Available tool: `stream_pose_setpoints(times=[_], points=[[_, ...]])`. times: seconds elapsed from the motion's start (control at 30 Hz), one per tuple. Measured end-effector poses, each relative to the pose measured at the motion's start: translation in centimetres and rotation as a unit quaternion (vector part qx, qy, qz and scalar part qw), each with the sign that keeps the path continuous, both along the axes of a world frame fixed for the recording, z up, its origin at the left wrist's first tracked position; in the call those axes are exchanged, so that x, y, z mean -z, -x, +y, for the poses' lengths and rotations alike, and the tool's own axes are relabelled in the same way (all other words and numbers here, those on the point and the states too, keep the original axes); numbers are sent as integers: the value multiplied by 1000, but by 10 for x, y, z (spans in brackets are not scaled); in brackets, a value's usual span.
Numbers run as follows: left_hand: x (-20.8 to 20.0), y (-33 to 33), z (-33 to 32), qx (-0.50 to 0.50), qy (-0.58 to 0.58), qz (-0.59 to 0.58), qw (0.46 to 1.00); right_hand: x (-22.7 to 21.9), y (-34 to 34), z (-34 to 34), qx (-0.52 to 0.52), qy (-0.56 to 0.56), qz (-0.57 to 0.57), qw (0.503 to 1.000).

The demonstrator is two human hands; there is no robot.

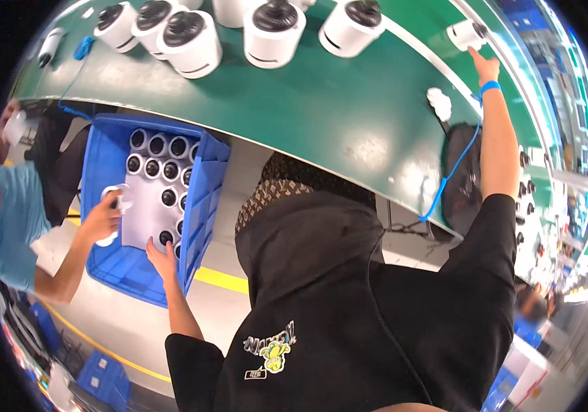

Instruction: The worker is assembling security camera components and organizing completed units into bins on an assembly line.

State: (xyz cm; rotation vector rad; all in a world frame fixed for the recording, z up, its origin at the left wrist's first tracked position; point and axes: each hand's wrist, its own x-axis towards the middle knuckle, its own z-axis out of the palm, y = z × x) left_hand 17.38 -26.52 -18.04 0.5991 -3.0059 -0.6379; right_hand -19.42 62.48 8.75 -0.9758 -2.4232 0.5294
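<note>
My left hand (163, 259) reaches over the near right side of a blue bin (206, 199), fingers apart beside a small white cylinder with a black centre (165, 237). Nothing shows held in it. Far to the right, my right arm stretches across the green bench. At the end of it my right hand (485, 67), with a blue wrist strap (490, 86), has a finger extended to the lower edge of a white cylinder with a black domed top (464, 36). Its other fingers are partly hidden; I see no grip around the cylinder.
Several larger white cylinders with black domes (273, 34) stand along the green bench (294, 103). At the left, a co-worker's hand (104, 218) holds a white part (117, 198) over the bin. A blue cord (453, 172) runs from my strap past a black bag-like object (462, 178).
</note>
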Motion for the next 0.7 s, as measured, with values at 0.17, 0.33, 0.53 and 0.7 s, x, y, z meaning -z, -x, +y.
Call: stream_pose_setpoints(times=[0.17,0.33,0.53,0.7], points=[[-61,-32,56,-67,52,151,985,33,54,8,48,-129,-22,990],[-72,-55,102,-98,22,145,984,58,99,30,-133,-2,92,987],[-131,17,185,54,-46,163,984,60,88,13,-102,-72,142,982],[-173,60,221,110,-137,249,952,40,54,1,-157,-68,254,952]])
